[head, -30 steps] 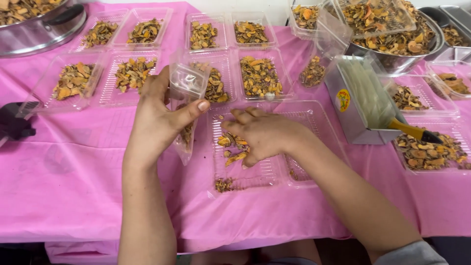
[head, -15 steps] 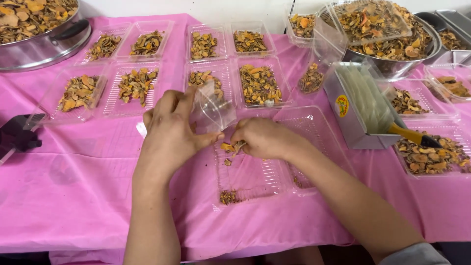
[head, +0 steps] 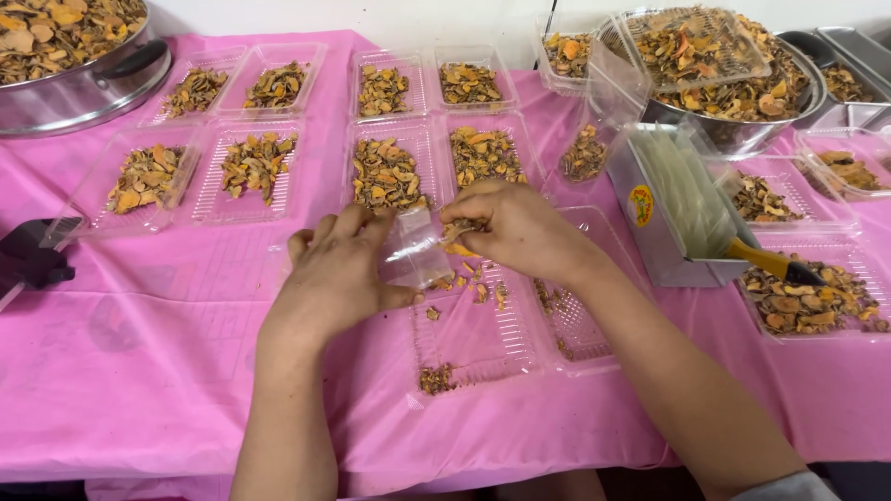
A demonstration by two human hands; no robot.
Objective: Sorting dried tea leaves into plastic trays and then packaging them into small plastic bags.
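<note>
My left hand (head: 334, 278) holds a small clear plastic bag (head: 415, 252) open at its mouth. My right hand (head: 515, 227) pinches dried orange-brown slices (head: 457, 243) right at the bag's opening. Both hands hover over an open clear clamshell tray (head: 483, 339) on the pink tablecloth (head: 139, 371). Only a few loose slices and crumbs lie in that tray.
Several clear trays (head: 251, 162) filled with dried slices stand in rows behind my hands. A big steel pot (head: 74, 56) of slices sits far left, a steel bowl (head: 733, 83) far right. A metal box (head: 677, 209) of bags with a yellow-handled tool (head: 770, 264) is at right. A black device (head: 32, 260) lies at the left edge.
My left hand lowered the clear bag from above the tray. My right hand lifted slices out of the tray and brought them to the bag's mouth.
</note>
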